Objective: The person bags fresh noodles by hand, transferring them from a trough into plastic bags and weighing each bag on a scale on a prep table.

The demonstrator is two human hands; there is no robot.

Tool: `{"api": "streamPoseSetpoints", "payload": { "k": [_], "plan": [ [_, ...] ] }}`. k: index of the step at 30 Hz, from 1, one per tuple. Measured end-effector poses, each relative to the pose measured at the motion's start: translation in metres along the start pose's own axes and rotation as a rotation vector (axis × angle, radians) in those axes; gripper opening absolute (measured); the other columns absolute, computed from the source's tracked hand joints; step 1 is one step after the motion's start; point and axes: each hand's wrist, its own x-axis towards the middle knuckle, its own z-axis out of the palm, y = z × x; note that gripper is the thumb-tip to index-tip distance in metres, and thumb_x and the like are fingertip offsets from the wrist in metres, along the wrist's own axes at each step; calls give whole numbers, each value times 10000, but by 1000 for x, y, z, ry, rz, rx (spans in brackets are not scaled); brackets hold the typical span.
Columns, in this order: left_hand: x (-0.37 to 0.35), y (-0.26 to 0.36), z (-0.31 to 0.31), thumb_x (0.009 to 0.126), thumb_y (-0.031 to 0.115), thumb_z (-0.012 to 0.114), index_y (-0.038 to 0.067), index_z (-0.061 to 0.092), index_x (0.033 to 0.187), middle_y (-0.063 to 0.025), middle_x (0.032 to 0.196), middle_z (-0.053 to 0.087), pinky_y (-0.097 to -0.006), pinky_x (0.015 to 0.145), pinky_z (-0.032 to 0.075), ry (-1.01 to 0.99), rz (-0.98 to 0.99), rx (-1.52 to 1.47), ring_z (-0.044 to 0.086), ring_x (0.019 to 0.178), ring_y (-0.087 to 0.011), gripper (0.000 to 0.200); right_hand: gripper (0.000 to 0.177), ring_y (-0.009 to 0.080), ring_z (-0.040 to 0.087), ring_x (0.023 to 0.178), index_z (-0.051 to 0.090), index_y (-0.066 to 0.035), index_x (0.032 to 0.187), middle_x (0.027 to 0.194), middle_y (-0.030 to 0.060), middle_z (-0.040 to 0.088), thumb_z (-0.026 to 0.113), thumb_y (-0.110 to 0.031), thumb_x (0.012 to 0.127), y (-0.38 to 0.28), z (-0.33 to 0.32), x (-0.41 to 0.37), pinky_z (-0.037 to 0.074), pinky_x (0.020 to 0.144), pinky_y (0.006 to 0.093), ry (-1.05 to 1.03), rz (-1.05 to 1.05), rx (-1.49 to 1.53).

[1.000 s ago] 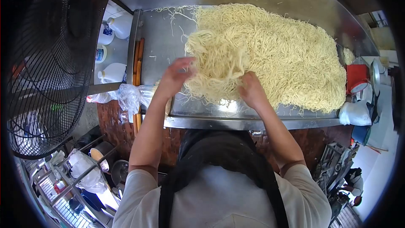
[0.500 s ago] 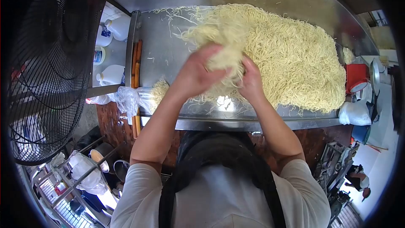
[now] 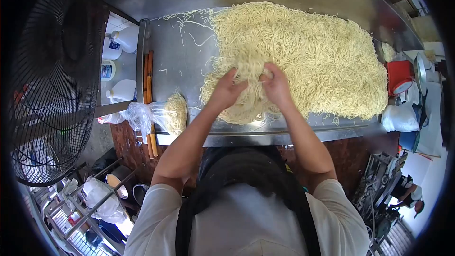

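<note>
A wide, thick bed of pale yellow noodles (image 3: pixel 327 66) covers much of the steel table (image 3: pixel 175 57). Over its left front part, my left hand (image 3: pixel 229 88) and my right hand (image 3: pixel 277 86) face each other. Between them is a loose clump of noodles (image 3: pixel 251 68), slightly blurred by motion. The fingers of each hand curl into this clump, thumbs pointing inward, and some fingertips are hidden among the strands. To the left of my left forearm lies a clear plastic bag with noodles (image 3: pixel 174 114) at the table's front edge.
A large black fan (image 3: pixel 52 80) stands at the left. Wooden sticks (image 3: pixel 148 76) lie along the table's left rim, with white jugs (image 3: pixel 124 90) beyond. At the right end are a red container (image 3: pixel 399 77) and a white bag (image 3: pixel 400 117). Another person (image 3: pixel 407 194) is far right.
The clump that was lifted and swinging at the left has come down onto the bed's left part. Both hands are now lower and level, and noodles cover table surface that was bare.
</note>
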Motion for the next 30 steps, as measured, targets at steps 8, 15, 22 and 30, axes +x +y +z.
{"api": "streamPoseSetpoints", "payload": {
  "k": [8, 15, 22, 30],
  "plan": [
    [-16, -33, -23, 889, 258, 732, -20, 524, 1300, -201, 1213, 622, -375, 959, 471, 339, 58, 387, 599, 1116, -252, 538, 293, 335, 621, 954, 612, -22, 1142, 1012, 185, 627, 670, 3, 855, -10, -45, -33, 495, 891, 374, 430, -438, -421],
    [0, -61, 7, 905, 205, 703, 5, 611, 1174, -87, 989, 653, -327, 723, 483, 6, -60, -178, 585, 782, -169, 348, 342, 188, 616, 754, 590, 6, 1180, 883, 130, 648, 706, -141, 894, 20, 48, -32, 498, 700, 318, -47, -37, 70],
    [-31, 27, -13, 996, 249, 616, 58, 587, 1274, -50, 1158, 646, -307, 905, 476, -27, -339, -441, 600, 1001, -168, 339, 288, 123, 493, 639, 626, -3, 1131, 780, 46, 604, 706, -176, 916, -23, 21, -40, 434, 590, 300, -234, -133, 296],
    [-41, 15, -4, 935, 261, 691, 22, 598, 1247, -71, 1094, 651, -318, 896, 468, 8, 76, -3, 581, 1006, -173, 404, 257, 44, 422, 570, 661, -17, 833, 622, -38, 524, 694, -248, 944, -21, 19, -41, 357, 511, 254, -75, 156, 419]
  ]
}}
